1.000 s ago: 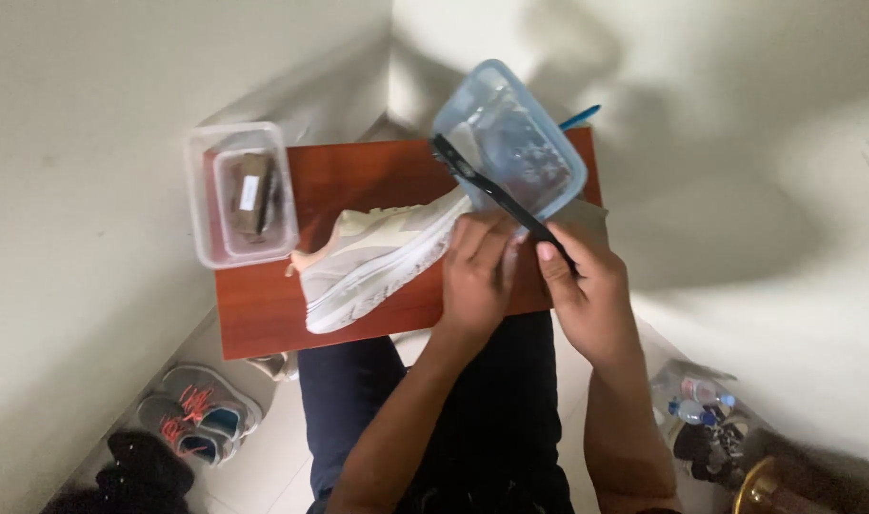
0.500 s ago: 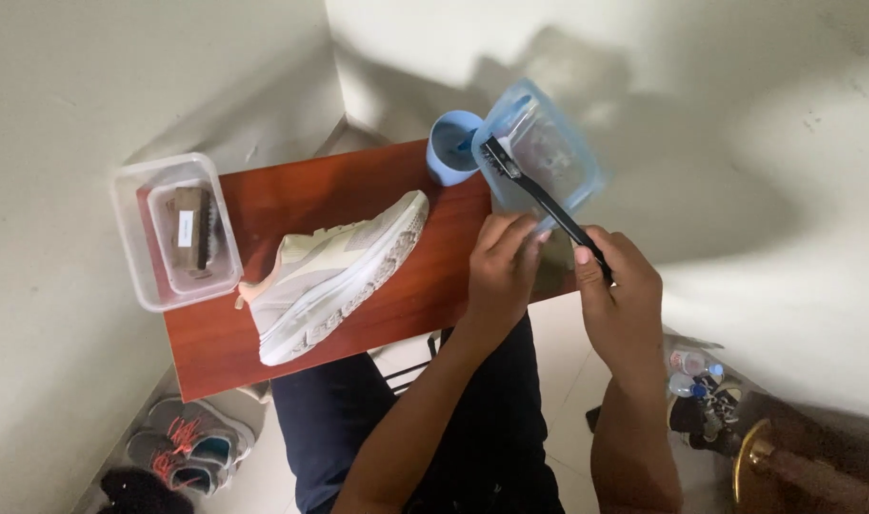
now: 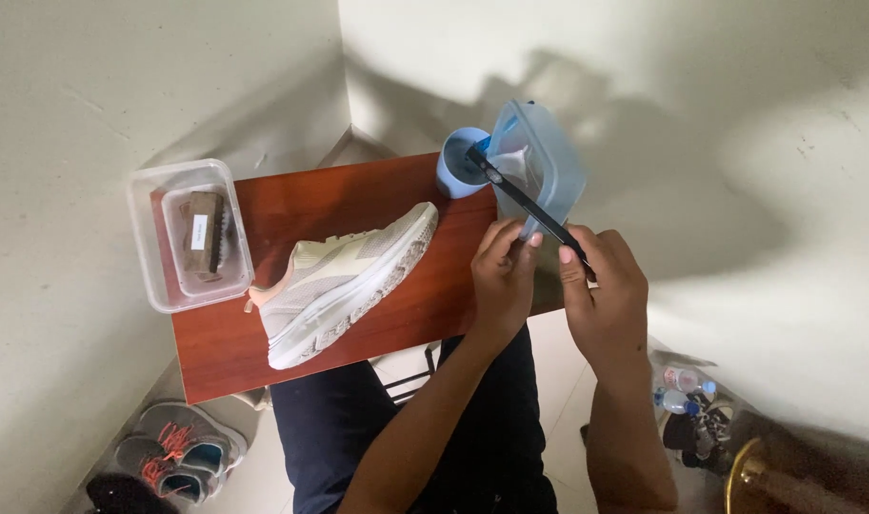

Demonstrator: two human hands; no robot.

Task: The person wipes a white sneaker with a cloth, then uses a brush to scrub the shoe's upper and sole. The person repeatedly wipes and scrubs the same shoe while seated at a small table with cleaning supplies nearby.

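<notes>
A slim black brush point(image 3: 525, 202) is being gripped at its lower end by the right hand point(image 3: 601, 295), right of centre in the frame, the fingers being closed round the handle; the long axis of the brush is running on a diagonal, from that hand up and to the left, so that the bristled tip is being held at the rim of a small blue cup point(image 3: 458, 164) near the top of the frame; the left hand point(image 3: 503, 276) is being kept just beside the right one, its fingertips being curled together against the handle or against the clear blue-tinted container point(image 3: 541, 162) standing tilted behind it, which of the two cannot be told; of the two hands the right is lying on the handle itself, the left slightly lower left of it. On the red-brown table point(image 3: 263, 352) a pale grey sneaker point(image 3: 344, 281) is lying on its side, toe towards the upper right, heel towards the lower left, well apart from the brush tip and nearer the left hand; at the left edge a clear plastic box point(image 3: 189, 233) with a wooden brush point(image 3: 204, 235) inside is being left untouched; more shoes point(image 3: 172, 457) are lying on the floor at the lower left.
</notes>
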